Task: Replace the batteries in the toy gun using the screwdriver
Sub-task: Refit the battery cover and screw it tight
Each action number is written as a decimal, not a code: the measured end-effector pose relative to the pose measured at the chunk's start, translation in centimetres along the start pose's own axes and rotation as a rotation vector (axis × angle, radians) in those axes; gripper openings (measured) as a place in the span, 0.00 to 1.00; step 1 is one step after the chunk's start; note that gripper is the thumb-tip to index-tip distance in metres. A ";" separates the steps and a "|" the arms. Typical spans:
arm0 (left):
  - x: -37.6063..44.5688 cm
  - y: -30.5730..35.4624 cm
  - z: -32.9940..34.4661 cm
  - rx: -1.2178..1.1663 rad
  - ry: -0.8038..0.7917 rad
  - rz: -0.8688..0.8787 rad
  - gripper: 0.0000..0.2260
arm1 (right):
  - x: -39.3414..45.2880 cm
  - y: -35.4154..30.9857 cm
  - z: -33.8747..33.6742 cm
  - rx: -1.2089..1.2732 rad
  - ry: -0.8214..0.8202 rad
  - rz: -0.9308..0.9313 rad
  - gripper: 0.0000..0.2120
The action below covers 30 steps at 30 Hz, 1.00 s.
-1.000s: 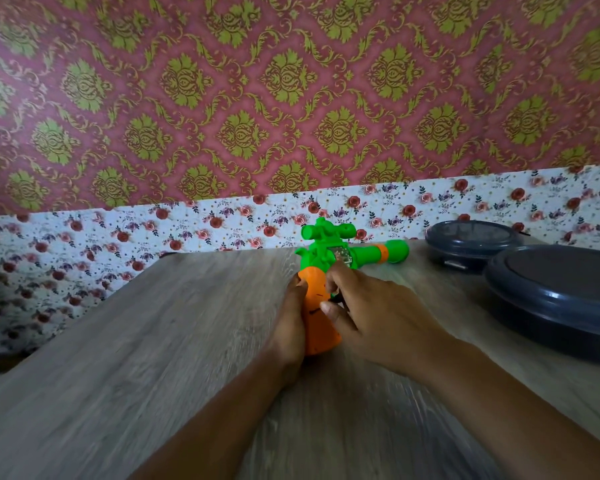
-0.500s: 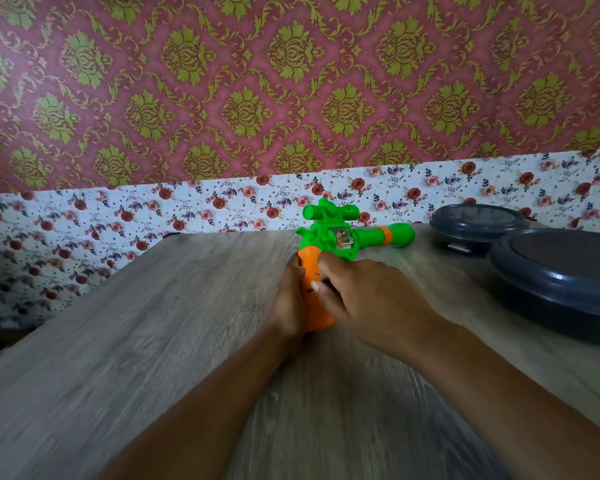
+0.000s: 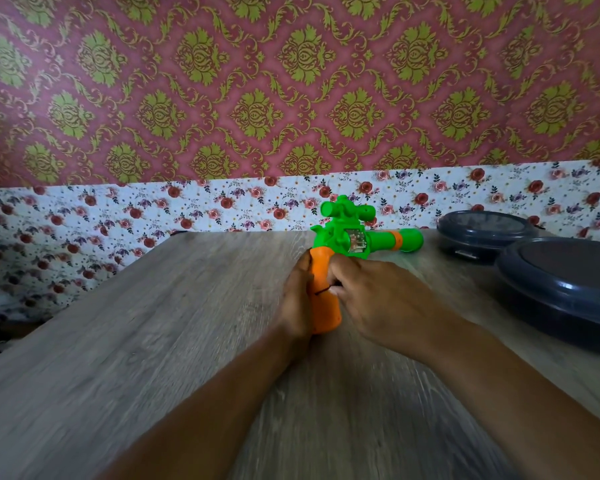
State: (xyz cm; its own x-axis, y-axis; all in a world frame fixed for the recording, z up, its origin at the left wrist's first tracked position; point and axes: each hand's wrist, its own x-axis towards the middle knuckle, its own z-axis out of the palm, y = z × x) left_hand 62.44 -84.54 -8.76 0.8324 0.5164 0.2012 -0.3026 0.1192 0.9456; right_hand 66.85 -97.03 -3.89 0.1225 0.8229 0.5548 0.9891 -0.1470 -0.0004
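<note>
The toy gun [image 3: 336,237] stands on the wooden table [image 3: 153,341], with a green body and scope, a green barrel pointing right and an orange grip [image 3: 324,310] toward me. My left hand [image 3: 297,299] wraps the grip from its left side. My right hand [image 3: 378,299] curls against the grip's right side, fingertips pinching at a thin dark line [image 3: 323,291] on the orange plastic. I cannot tell what that line is. No screwdriver or batteries show.
Two dark grey round lidded containers sit at the right: a smaller one [image 3: 485,233] by the wall and a larger one [image 3: 568,289] nearer me. The flowered wall runs along the table's far edge. The table's left edge drops off.
My right hand's fingers have slid from the top of the grip down to its middle, baring more orange. The left hand keeps its hold. The gun stays in place.
</note>
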 end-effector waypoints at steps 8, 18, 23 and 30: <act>-0.1 0.2 -0.3 0.012 0.020 0.042 0.18 | 0.0 -0.6 0.6 -0.289 0.123 0.030 0.10; -0.6 1.0 0.2 0.028 0.065 0.026 0.22 | -0.2 0.1 0.1 -0.137 -0.030 0.032 0.11; -0.1 0.4 -0.2 0.075 0.108 0.000 0.28 | -0.1 0.0 0.4 -0.232 0.050 -0.037 0.13; 0.1 0.8 -0.5 0.070 0.183 -0.127 0.22 | -0.1 -1.7 1.9 0.142 0.136 0.324 0.09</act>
State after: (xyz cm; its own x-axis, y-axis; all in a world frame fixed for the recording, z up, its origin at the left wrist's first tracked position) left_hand 62.01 -83.99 -8.14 0.7619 0.6467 0.0355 -0.1621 0.1372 0.9772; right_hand 65.29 -95.78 -5.56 0.4283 0.6645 0.6123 0.9035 -0.3019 -0.3043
